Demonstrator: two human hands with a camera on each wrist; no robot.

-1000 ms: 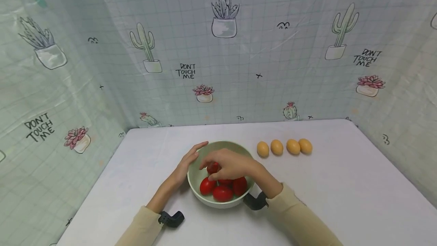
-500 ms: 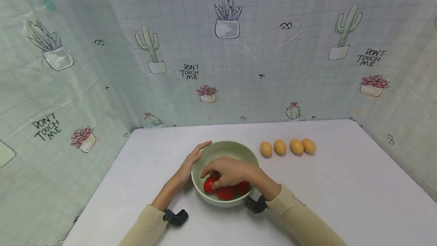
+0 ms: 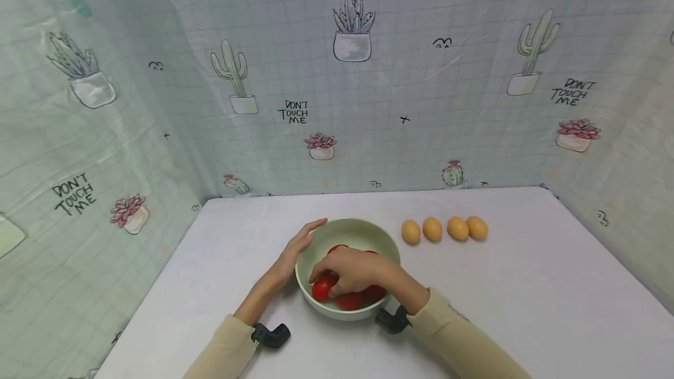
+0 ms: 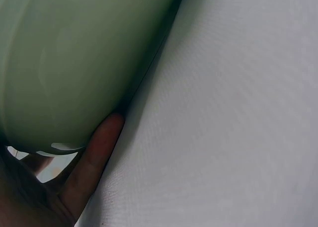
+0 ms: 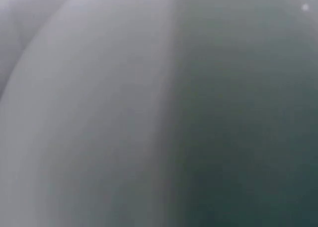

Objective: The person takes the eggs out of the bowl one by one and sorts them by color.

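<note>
A pale green bowl point(image 3: 358, 230) with several red tomatoes stands on the white table. My left hand point(image 3: 286, 256) rests against the bowl's left side, its fingers stretched along the rim. In the left wrist view, one finger point(image 4: 97, 157) lies straight against the outer wall, low down near the table. My right hand point(image 3: 353, 268) reaches into the bowl from the right, thumb and fingers bent around a tomato point(image 3: 322, 289) at the left front. Other tomatoes lie partly hidden under this hand. The right wrist view is blurred, filled by the green bowl wall point(image 5: 248, 103).
Several small yellow-orange oval fruits point(image 3: 432, 229) lie in a row on the table point(image 3: 505, 285), right of the bowl and behind it. A curtain point(image 3: 368, 86) printed with cacti hangs behind the table and at both sides.
My right hand has gone down deeper into the bowl, and its thumb and fingers have closed around the tomato at the left front. The left hand stays at the rim.
</note>
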